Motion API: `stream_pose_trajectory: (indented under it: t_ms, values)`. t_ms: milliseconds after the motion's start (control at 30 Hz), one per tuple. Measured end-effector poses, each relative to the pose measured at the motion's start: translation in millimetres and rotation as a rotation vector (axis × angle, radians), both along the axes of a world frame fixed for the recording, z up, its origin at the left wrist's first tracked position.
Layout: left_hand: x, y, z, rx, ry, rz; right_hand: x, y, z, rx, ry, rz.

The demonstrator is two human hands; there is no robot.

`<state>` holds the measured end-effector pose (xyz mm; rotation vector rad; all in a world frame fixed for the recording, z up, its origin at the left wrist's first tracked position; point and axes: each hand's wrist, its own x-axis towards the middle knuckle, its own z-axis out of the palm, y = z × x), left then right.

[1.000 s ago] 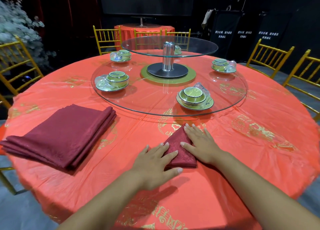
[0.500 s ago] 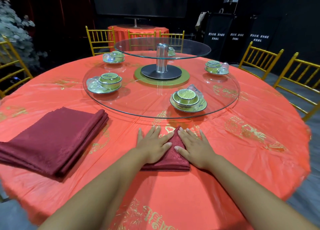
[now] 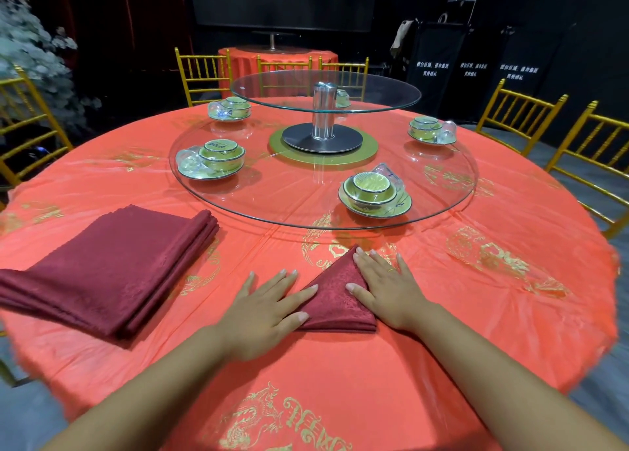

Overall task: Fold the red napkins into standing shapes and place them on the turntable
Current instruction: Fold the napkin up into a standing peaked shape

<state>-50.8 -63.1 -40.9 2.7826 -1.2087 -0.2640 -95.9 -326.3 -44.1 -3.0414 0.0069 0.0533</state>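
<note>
**Task item.** The folded napkin lies as a flat triangle on the worktop. Its apex points at the glass turntable and stops just short of the rim.

**Change noted.** Half a second ago the left hand covered the left half of the cloth. It has since slid outward and now rests mostly on the worktop. Only its forefinger and thumb tips touch the napkin's left sloping edge. The right hand stays flat on the right slope.

**Grip.** I read the grip as wide on both sides, with fingers straight and pressing and nothing held.

**Assessment.** I judge the left crease to be pressed home, while the shape is not yet standing.

**Remainder.** The stack of napkins lies well to the left, apart from both hands. The turntable carries bowl settings but no napkin, so I judge the task to be at an early stage.
</note>
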Motion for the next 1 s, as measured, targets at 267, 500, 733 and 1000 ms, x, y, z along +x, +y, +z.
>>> stream_pose_trajectory:
  t_ms: [267,500,733,1000]
  values:
    - [-4,3,-3,-0.026,-0.024,0.022,-19,20,21,0.086,-0.135,0.005]
    - [-3,2,-6,-0.023,-0.032,0.029,-79,78,21,-0.078,-0.274,0.333]
    - [-3,2,-5,-0.03,-0.015,0.033,-95,66,18,-0.148,-0.309,0.312]
    - [-3,0,0,-0.008,0.01,0.031,-110,48,20,0.136,-0.404,0.156]
